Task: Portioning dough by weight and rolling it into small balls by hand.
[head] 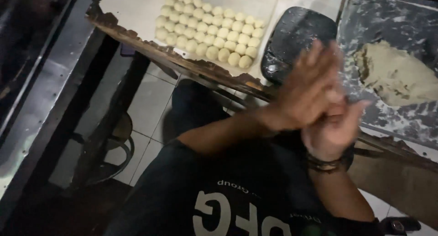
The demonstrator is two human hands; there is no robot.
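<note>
Pressing together palm to palm, the left hand (303,97) lies across the top of the right hand (335,126), just in front of the near edge of the worktable. Both are blurred, so whether anything sits between the palms cannot be made out. The left hand's fingers are straight and close together, pointing up and to the far right; the right hand's fingers are mostly covered by the left, and whether they are apart or together is unclear. The left forearm runs in from the near left, the right forearm rises from the near right, and a dark braided bracelet (323,164) circles the right wrist.

Just beyond the hands to the right, a flattened lump of pale dough (401,76) lies on a dark flour-dusted metal work surface (388,21), whose right side is cut off. Far of the left hand stands a black rounded scale-like object (296,37). To the far left, rows of small pale round dough balls (210,28) sit on a white-lined wooden tray (132,8), its far end cut off.
</note>
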